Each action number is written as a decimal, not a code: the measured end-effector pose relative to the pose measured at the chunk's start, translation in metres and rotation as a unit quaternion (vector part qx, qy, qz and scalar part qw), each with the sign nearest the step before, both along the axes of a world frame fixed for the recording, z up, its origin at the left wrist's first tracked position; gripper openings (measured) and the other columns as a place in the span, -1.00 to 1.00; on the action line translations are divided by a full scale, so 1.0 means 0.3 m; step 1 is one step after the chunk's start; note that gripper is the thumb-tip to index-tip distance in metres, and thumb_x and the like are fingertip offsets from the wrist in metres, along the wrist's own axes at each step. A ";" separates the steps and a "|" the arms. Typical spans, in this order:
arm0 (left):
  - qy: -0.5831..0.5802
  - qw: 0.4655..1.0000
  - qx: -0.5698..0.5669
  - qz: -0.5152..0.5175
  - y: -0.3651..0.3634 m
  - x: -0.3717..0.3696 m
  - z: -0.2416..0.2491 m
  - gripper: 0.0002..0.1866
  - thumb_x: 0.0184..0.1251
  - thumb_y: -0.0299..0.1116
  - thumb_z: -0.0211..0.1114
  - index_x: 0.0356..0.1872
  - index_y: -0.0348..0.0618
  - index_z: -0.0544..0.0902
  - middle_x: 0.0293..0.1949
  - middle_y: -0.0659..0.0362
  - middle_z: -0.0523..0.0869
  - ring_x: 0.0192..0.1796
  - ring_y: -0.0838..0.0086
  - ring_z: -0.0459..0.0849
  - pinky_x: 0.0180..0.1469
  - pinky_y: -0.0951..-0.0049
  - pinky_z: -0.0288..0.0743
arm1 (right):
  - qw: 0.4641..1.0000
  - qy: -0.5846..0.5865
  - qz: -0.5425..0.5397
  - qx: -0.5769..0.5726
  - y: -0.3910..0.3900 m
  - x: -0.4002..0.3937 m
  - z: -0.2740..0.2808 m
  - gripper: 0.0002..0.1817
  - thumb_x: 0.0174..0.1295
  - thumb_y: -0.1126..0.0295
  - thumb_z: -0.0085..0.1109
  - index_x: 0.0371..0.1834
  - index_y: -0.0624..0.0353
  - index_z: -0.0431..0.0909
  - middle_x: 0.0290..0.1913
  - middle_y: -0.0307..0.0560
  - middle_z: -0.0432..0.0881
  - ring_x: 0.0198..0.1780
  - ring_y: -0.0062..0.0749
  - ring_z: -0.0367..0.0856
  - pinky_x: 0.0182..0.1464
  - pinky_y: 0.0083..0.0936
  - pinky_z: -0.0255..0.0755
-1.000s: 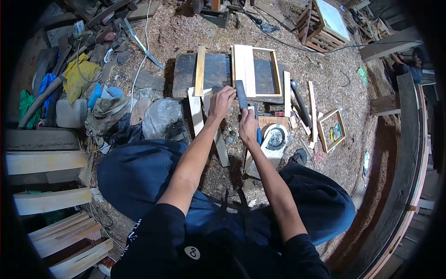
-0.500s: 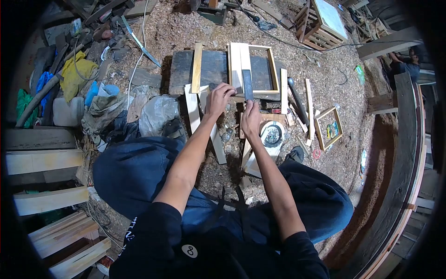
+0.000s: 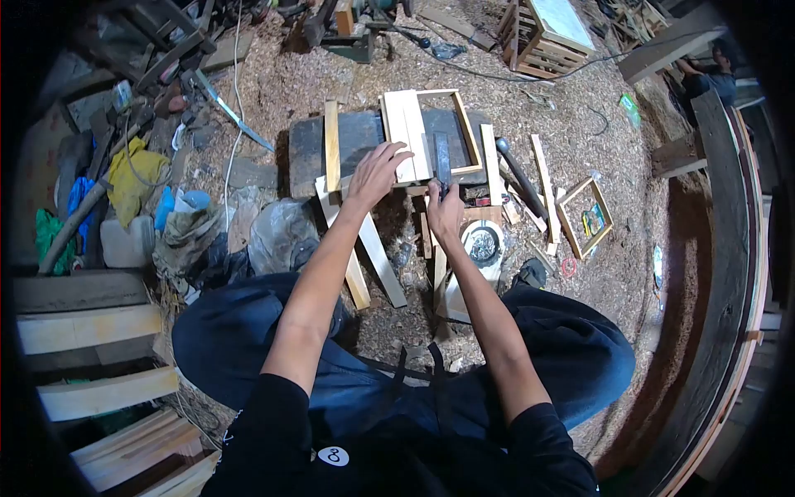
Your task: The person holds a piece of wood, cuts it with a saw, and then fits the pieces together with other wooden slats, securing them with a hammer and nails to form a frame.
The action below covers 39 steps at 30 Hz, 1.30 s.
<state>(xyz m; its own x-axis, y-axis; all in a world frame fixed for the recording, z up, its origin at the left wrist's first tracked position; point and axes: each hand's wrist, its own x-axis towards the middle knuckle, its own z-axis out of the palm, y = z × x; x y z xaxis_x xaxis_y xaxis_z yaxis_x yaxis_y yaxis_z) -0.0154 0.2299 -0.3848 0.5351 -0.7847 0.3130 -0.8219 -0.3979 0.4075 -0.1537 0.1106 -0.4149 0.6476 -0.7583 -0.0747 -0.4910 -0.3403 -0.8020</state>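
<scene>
On a dark board (image 3: 308,153) lies a rectangular wooden frame (image 3: 470,137) with pale slats (image 3: 403,124) over its left part. My left hand (image 3: 379,170) rests at the lower left of the slats, fingers spread. In my right hand (image 3: 447,203) is the handle end of a dark flat-bladed tool (image 3: 441,153), its blade pointing away from me over the frame's near part. A loose yellowish strip (image 3: 332,145) lies left of the frame. Below the right hand a round container (image 3: 483,243) of small metal bits sits on a pale block.
Right of the board are a hammer (image 3: 522,178), loose strips (image 3: 545,182) and a smaller frame (image 3: 586,217). More strips (image 3: 379,265) lie between my knees. Left are a yellow cloth (image 3: 130,182) and plastic bags (image 3: 281,228). A person (image 3: 710,74) is at the far right.
The view has shifted. My left hand has opened from a closed grasp and spread over the slats. The tool has moved right, off the slats' edge.
</scene>
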 end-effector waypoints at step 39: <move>-0.223 0.969 0.013 -0.106 -0.227 0.045 0.096 -0.50 0.04 -0.11 0.39 0.03 -0.04 0.59 -0.09 0.20 0.63 0.03 0.34 0.56 0.11 0.30 0.38 | 0.997 0.023 -0.066 0.009 -0.315 0.007 0.063 -0.64 0.28 0.23 0.06 -0.05 0.33 0.37 -0.30 0.44 0.60 -0.18 0.36 0.59 -0.09 0.07 0.42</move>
<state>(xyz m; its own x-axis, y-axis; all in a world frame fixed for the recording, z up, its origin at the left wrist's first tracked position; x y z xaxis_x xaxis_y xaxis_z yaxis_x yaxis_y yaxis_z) -0.0020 0.1619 -0.3559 0.1776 -0.8727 0.4547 -0.9782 -0.2069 -0.0151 -0.1516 0.0160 -0.3959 0.5369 -0.8354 -0.1176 -0.5678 -0.2546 -0.7828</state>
